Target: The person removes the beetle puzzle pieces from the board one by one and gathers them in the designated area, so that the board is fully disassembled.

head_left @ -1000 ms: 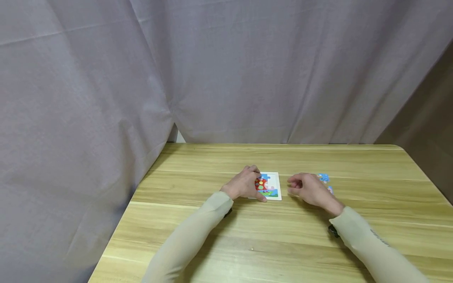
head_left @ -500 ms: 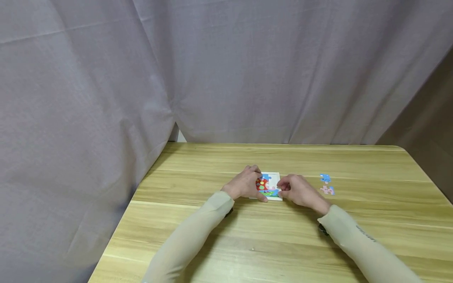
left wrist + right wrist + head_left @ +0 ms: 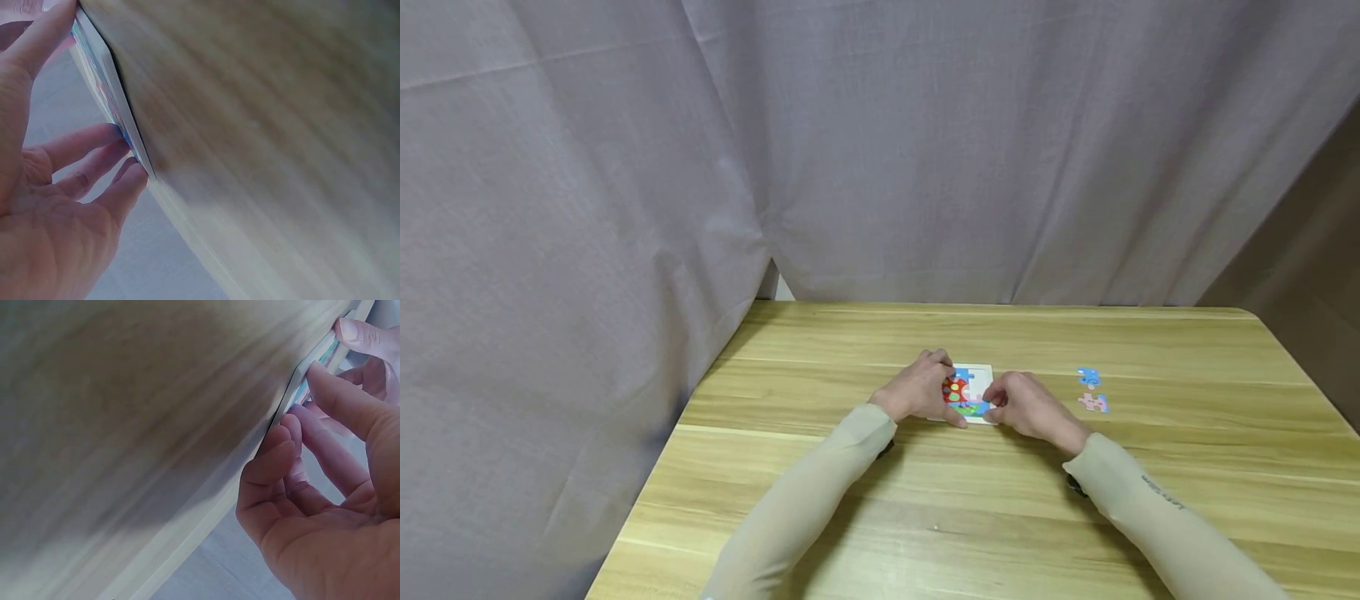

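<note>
Wood-grain tabletop (image 3: 880, 533) beneath puzzle (image 3: 957, 391) | grey curtain (image 3: 880, 150) behind | brownish drape (image 3: 1311, 242) right

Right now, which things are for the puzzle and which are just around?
For the puzzle:
- white puzzle frame, with a gap showing
- red spotted picture part, already inside
- loose blue piece, which probably goes in
- loose pink piece, probably too

Just around:
- gray curtain, behind the table
- wooden table, only holding the puzzle up
</note>
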A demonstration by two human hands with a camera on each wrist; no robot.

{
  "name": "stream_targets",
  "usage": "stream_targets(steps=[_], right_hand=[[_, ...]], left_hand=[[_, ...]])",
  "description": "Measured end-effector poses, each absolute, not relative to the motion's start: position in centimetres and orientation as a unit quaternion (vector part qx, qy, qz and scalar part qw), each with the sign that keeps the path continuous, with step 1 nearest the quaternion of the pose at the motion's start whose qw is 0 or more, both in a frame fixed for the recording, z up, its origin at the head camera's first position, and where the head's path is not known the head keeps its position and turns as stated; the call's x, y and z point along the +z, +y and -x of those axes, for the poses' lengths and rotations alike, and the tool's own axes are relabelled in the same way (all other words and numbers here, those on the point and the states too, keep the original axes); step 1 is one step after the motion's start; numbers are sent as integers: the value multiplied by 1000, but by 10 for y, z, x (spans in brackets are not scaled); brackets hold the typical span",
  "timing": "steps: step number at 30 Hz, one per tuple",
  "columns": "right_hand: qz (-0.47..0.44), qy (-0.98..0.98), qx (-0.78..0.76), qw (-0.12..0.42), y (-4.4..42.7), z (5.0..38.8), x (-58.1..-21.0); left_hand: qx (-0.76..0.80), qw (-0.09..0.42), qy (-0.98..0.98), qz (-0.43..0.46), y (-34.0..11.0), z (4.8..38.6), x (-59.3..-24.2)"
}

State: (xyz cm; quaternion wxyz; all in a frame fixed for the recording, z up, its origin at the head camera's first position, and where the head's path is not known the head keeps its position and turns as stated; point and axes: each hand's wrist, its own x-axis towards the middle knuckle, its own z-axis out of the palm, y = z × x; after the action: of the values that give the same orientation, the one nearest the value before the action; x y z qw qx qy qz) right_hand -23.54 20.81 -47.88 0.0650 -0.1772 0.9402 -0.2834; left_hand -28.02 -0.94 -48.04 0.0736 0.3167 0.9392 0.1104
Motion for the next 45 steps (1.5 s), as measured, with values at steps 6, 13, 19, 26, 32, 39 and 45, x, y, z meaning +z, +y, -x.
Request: stream_targets(steps=[6,13,19,26,32,39,45], right_hand=[[169,942,-281,73,207,235,-478],[167,939,-290,84,206,234,-477],[152,933,-310,104,206,231,-477],[155,932,-311,105,205,229,-477],[169,929,-314,95,206,227,-478],[167,927,-325,88,205,228,-478],[164,928,-325,82,206,229,-479]], left_hand=[[103,72,941,-314,-9,281,-481],[93,77,945,-305,-7,280,-479],[85,83,946,-302,-5,278,-477],[86,79,944,-307,-7,280,-478],[97,79,944,-306,-7,279,-478],[92,77,944,-308,-7,280,-479],[89,68,942,-317,-8,281,-480]])
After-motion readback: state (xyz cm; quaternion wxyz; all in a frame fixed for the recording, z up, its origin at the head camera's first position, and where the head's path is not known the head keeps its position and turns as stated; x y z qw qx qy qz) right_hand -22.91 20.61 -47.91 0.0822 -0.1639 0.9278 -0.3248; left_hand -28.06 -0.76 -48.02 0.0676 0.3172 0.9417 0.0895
